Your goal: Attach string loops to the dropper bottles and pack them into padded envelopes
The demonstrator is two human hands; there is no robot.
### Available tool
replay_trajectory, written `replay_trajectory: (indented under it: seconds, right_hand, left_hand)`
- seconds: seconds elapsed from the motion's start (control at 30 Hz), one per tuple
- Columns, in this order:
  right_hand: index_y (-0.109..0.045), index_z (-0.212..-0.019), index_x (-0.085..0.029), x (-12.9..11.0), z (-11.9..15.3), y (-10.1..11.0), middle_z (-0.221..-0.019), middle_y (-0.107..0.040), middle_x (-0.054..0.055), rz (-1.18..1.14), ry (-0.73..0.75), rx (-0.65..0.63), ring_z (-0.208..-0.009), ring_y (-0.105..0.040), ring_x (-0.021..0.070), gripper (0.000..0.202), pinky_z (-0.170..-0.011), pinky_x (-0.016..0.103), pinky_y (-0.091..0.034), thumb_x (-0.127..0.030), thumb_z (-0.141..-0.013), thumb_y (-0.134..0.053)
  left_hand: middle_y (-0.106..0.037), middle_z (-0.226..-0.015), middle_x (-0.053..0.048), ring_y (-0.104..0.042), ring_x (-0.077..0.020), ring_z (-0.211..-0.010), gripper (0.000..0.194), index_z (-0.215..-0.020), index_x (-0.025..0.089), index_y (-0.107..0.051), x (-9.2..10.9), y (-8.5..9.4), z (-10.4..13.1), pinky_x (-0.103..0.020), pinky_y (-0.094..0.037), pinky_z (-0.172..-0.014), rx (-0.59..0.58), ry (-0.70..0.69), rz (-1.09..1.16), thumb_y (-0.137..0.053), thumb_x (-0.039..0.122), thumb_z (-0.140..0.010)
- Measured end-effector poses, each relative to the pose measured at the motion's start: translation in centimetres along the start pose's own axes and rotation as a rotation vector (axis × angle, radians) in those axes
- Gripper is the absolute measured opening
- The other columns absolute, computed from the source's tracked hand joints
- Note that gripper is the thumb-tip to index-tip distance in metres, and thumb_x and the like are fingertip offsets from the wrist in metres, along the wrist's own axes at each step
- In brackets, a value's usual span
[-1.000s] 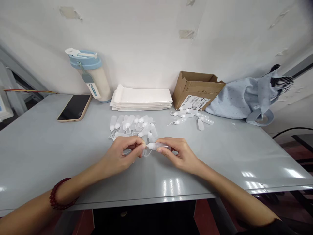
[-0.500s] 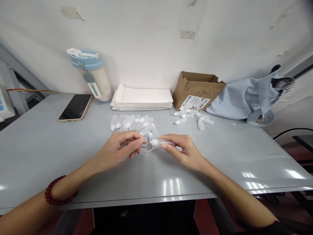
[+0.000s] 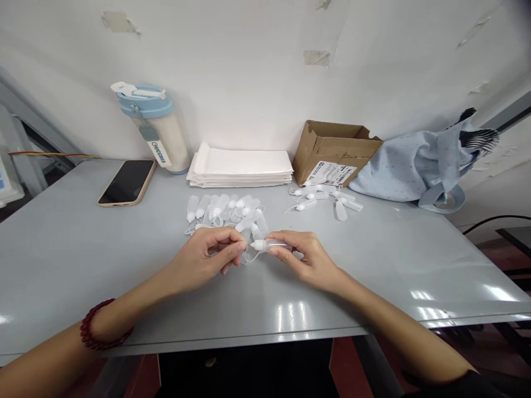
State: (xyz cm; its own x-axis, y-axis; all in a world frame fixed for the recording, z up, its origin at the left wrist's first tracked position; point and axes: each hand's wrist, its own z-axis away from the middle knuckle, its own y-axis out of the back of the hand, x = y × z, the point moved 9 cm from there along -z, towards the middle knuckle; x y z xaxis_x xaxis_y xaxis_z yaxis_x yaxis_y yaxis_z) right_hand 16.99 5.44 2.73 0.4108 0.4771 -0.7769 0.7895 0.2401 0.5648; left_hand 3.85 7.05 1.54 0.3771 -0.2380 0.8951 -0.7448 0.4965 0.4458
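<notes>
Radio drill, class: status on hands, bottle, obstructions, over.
Right hand gripping dropper bottle, nozzle leftward. Left hand pinched near its tip; anything held unclear. Loose bottles close behind; no blockage visible.

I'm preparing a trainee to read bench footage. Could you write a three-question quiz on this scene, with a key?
1. Short answer: which hand grips a translucent bottle by its body?
2. True or false: the cardboard box is open at the top.
3. Multiple choice: what lies between the tumbler and the box?
A) phone
B) white stack
C) blue bag

Key: 1. the right hand; 2. true; 3. B
</notes>
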Motion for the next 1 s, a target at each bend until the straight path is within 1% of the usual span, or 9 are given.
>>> replay_trajectory:
  seconds: [0.13,0.27,0.4,0.47,0.53,0.67,0.77,0.87,1.0]
  right_hand:
    - [-0.065,-0.099,-0.016,0.1,0.1,-0.2,-0.078,-0.066,0.003,0.008,-0.003,0.000,-0.061,-0.052,0.0113,0.025,-0.056,0.022,-0.041,-0.032,-0.092,-0.048]
    - [-0.066,-0.100,-0.016,-0.1,0.0,0.0,-0.082,-0.068,0.004,0.005,0.003,0.001,-0.063,-0.054,0.0116,0.024,-0.056,0.022,-0.041,-0.031,-0.092,-0.048]
    - [-0.067,-0.098,-0.016,-0.1,-0.2,0.4,-0.087,-0.068,0.004,-0.022,-0.019,-0.005,-0.068,-0.057,0.0124,0.025,-0.058,0.023,-0.041,-0.031,-0.093,-0.047]
    - [-0.067,-0.098,-0.016,0.2,-0.2,0.5,-0.088,-0.068,0.005,-0.027,-0.047,-0.009,-0.071,-0.058,0.0132,0.027,-0.059,0.023,-0.041,-0.032,-0.093,-0.046]
    - [-0.067,-0.098,-0.016,0.3,-0.2,0.5,-0.088,-0.068,0.005,-0.030,-0.059,-0.012,-0.072,-0.058,0.0133,0.028,-0.058,0.022,-0.041,-0.032,-0.094,-0.046]
    - [-0.068,-0.097,-0.015,0.2,-0.2,0.4,-0.084,-0.067,0.003,-0.029,-0.049,-0.015,-0.066,-0.055,0.0114,0.026,-0.056,0.021,-0.039,-0.031,-0.093,-0.047]
    - [-0.068,-0.095,-0.016,0.2,-0.1,0.2,-0.083,-0.067,0.003,-0.012,-0.049,-0.016,-0.066,-0.055,0.0110,0.026,-0.055,0.021,-0.038,-0.031,-0.093,-0.047]
    - [-0.068,-0.092,-0.016,0.3,0.0,0.1,-0.084,-0.068,0.004,0.002,-0.045,-0.016,-0.067,-0.056,0.0115,0.026,-0.055,0.020,-0.038,-0.031,-0.093,-0.048]
    - [-0.068,-0.092,-0.016,0.4,0.1,-0.1,-0.080,-0.067,0.003,0.005,-0.040,-0.007,-0.061,-0.052,0.0097,0.025,-0.051,0.019,-0.035,-0.031,-0.092,-0.048]
  left_hand:
    - [-0.055,-0.061,0.003,-0.050,-0.0067,-0.048,0.027,-0.070,0.016,-0.058,0.0,-0.1,0.0,-0.017,-0.044,-0.049,0.013,-0.002,0.013,-0.047,0.031,-0.088]
    - [-0.058,-0.063,0.003,-0.051,-0.0063,-0.050,0.026,-0.072,0.017,-0.060,0.1,0.2,-0.2,-0.016,-0.044,-0.051,0.000,-0.004,-0.012,-0.048,0.032,-0.089]
    - [-0.063,-0.068,0.002,-0.054,-0.0077,-0.052,0.024,-0.080,0.018,-0.065,0.4,1.4,-0.2,-0.018,-0.045,-0.052,0.035,-0.043,-0.123,-0.048,0.032,-0.089]
    - [-0.064,-0.069,0.001,-0.055,-0.0083,-0.054,0.021,-0.087,0.018,-0.066,1.0,2.0,0.0,-0.018,-0.045,-0.053,0.101,-0.116,-0.201,-0.048,0.029,-0.089]
    - [-0.064,-0.070,0.000,-0.055,-0.0090,-0.056,0.017,-0.092,0.017,-0.064,2.0,2.2,0.4,-0.019,-0.045,-0.056,0.165,-0.246,-0.319,-0.050,0.026,-0.088]
    - [-0.061,-0.069,-0.001,-0.051,-0.0100,-0.056,0.012,-0.093,0.015,-0.060,3.4,0.8,1.4,-0.021,-0.040,-0.056,0.211,-0.510,-0.614,-0.049,0.019,-0.089]
    - [-0.059,-0.066,0.000,-0.050,-0.0105,-0.056,0.010,-0.090,0.016,-0.058,3.2,0.1,1.6,-0.022,-0.037,-0.055,0.215,-0.582,-0.732,-0.048,0.015,-0.090]
    - [-0.060,-0.067,0.000,-0.052,-0.0111,-0.057,0.007,-0.090,0.016,-0.057,3.2,-0.1,1.9,-0.023,-0.038,-0.054,0.252,-0.650,-0.772,-0.050,0.014,-0.089]
    - [-0.061,-0.068,0.000,-0.054,-0.0116,-0.057,0.006,-0.089,0.016,-0.055,3.5,-0.4,2.5,-0.023,-0.040,-0.053,0.302,-0.733,-0.797,-0.052,0.011,-0.087]
